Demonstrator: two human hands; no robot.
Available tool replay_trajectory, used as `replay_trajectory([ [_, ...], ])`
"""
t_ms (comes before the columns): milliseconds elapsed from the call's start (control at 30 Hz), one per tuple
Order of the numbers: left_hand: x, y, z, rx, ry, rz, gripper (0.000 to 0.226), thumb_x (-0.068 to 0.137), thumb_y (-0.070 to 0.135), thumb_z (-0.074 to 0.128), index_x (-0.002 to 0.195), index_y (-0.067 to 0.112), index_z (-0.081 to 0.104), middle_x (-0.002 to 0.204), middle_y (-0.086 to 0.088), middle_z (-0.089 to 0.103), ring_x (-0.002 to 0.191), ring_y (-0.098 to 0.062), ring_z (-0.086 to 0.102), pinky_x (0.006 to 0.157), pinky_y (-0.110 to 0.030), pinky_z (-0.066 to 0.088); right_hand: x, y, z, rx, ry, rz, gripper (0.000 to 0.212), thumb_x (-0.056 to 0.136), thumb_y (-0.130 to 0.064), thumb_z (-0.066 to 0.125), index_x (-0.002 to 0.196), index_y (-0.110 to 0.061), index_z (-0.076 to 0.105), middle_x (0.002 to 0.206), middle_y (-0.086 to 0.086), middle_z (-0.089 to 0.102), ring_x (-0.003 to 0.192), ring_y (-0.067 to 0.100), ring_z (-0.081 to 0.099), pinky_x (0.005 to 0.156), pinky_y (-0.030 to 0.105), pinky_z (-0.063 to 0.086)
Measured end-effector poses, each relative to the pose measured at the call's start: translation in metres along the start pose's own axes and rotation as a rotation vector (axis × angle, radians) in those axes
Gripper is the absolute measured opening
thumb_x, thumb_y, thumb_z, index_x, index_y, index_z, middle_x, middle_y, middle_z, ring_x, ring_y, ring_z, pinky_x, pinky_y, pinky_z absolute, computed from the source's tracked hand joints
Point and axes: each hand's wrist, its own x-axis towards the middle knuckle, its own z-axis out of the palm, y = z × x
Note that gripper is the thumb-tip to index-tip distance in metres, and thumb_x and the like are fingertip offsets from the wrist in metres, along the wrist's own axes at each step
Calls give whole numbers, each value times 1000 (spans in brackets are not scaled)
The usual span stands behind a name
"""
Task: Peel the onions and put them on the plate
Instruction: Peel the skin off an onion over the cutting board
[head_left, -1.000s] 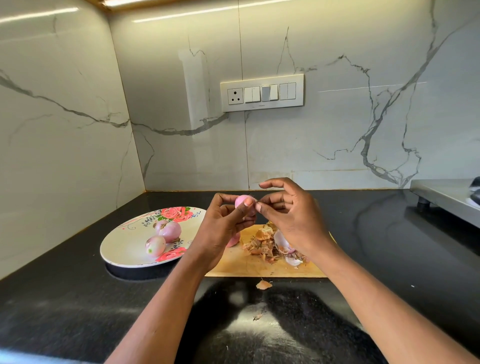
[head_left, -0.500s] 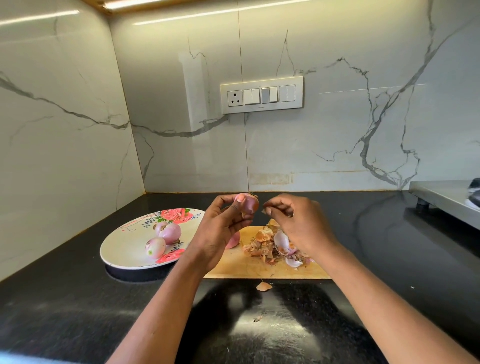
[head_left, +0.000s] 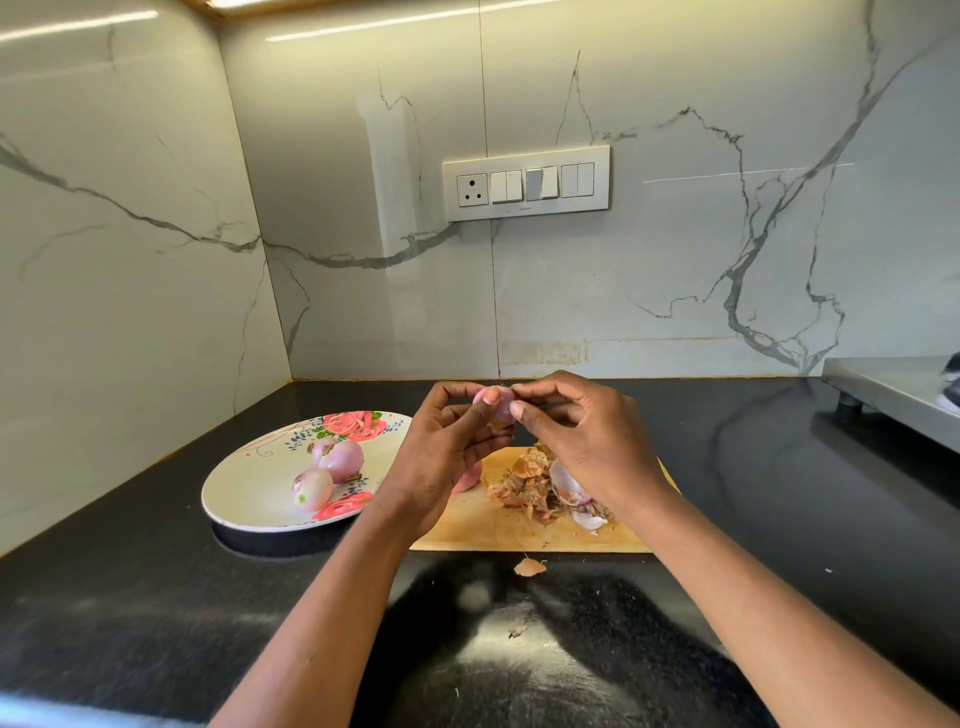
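At centre frame, our left hand (head_left: 441, 457) grips the small pink onion (head_left: 500, 404) above the wooden board (head_left: 524, 530); our right hand (head_left: 587, 447) pinches skin at its top. A hard tug could flick it past the floral plate (head_left: 244, 488).

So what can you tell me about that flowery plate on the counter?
The plate is a shallow oval dish, cream-white and glossy, like glazed ceramic or melamine. Red-pink roses with green leaves and small blue sprigs decorate its far rim and near edge. It lies flat on the black countertop, left of the wooden cutting board, near the corner of the marble walls. Two peeled pink onions sit on it, touching each other. Neither hand touches it.
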Motion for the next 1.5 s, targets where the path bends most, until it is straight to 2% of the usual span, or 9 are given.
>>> replay_trajectory([
  [167,1,-3,-2,15,-1,-2,26,96,19,62,117,4,56,102,-12,77,96,-24,74,84,-30,60,-1,2,1,-36,31,-27,18,88,-22,77,105,-16,79,93,-8,78,84,2,73,77,25,62],
  [400,0,-2,0,18,-24,-13,27,96,22,61,116,5,54,100,-9,77,92,-22,74,82,-29,60,0,5,3,-48,98,-23,9,87,-10,78,96,-12,79,85,-7,77,77,5,73,74,30,62],
  [533,0,-1,0,4,0,-8,36,92,24,64,119,3,54,101,-12,77,94,-25,74,82,-29,60,0,4,1,9,48,29,11,92,-21,73,102,-17,77,87,-8,77,83,7,73,78,36,62],
  [600,0,-1,-1,9,13,6,33,95,21,63,121,2,54,102,-12,77,95,-26,74,83,-30,60,0,1,0,29,12,27,16,93,-28,73,106,-20,76,94,-9,77,88,5,73,80,34,62],
  [700,1,-1,-2,15,24,14,31,98,19,62,123,1,54,104,-10,77,98,-26,74,85,-31,60,0,-3,2,60,-28,1,25,88,-23,79,112,-20,72,102,-8,76,94,2,73,82,31,62],
  [1033,1,-2,-2,9,2,-1,25,99,21,60,118,5,56,101,-11,77,94,-25,74,85,-31,60,2,-2,-3,-25,1,-104,21,86,-13,79,107,-14,76,97,-6,78,90,0,73,81,28,62],
  [1233,2,-4,-2,25,-50,-21,31,99,34,55,115,8,62,105,-11,73,90,-21,71,83,-33,58,4,-4,-5,91,-168,-50,47,82,-10,83,125,-23,70,120,-6,71,107,2,69,82,22,60],
  [1333,1,-5,-2,107,-27,3,33,98,38,54,115,11,62,98,-7,74,84,-17,70,79,-30,56,3,-2,-3,100,-152,-57,49,75,-9,85,121,-20,73,115,-4,73,100,2,72,82,20,59],
  [1500,1,-3,-2,127,-24,58,38,91,36,59,119,12,64,112,-13,72,99,-26,69,93,-39,55,3,-1,-5,93,-63,-79,48,71,-26,83,117,-14,74,108,-3,77,94,0,73,84,18,58],
])
